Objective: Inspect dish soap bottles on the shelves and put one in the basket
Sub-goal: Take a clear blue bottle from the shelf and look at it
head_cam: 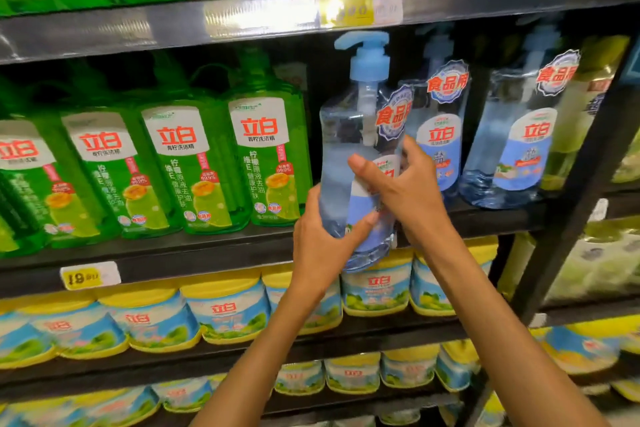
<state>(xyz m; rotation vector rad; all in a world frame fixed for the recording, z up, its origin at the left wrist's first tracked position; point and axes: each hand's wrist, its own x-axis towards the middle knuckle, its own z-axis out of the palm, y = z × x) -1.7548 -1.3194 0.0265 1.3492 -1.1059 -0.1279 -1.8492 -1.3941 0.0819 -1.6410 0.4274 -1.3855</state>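
Dish soap bottle (349, 163), clear blue with a pale blue pump on top, is held up in front of the middle shelf (207, 253), tilted a little, its base lifted past the shelf's front edge. Both hands are on it. The left hand (322, 246) cups the lower part from the left, fingers curled behind the bottle and the thumb lying across the front near the label. The right hand (405, 191) grips it from the right at mid-height, thumb pressed onto the front over the white and blue label, the other fingers wrapped round the far side. Both bare forearms reach up from the bottom of the view.

Just behind and to the right of the held bottle, two more clear blue pump bottles (512, 149) stand upright on the same shelf, each with a round red-lettered sticker near the neck. To the left on that shelf stands a row of green bottles (187, 166) with white labels and lime pictures. A yellow price tag (83, 277) sits on the shelf's front edge.

Below, yellow-lidded tubs (225, 315) fill the lower shelves in rows. Above, the upper shelf (138, 28) carries more green bottles and a blurred yellow tag (349, 9).
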